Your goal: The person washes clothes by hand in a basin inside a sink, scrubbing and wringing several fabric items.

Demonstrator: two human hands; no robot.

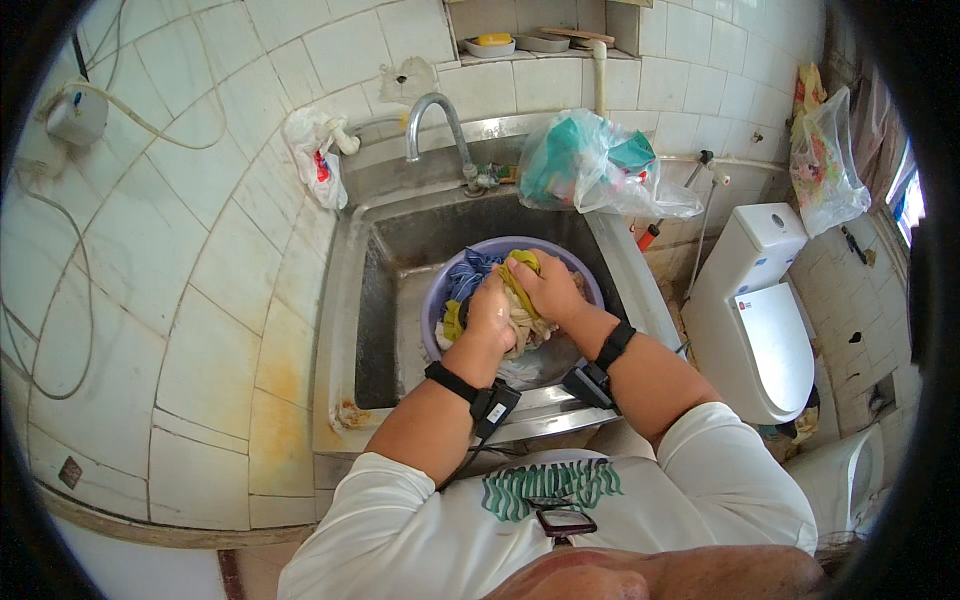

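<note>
Over a purple plastic basin standing in a stainless steel sink, my two hands are close together on wet cloth. My left hand presses against a beige cloth from the left side. My right hand grips a yellow-green cloth, bunched up between both hands. Blue striped fabric lies at the basin's upper left, and another yellow-green piece lies below it. Water and pale cloth show near the basin's lower edge. My palms are partly hidden.
A curved metal faucet rises behind the basin. Plastic bags rest on the sink's back right corner; a white bag hangs at the left. A soap dish stands in the wall niche. A white toilet is at the right.
</note>
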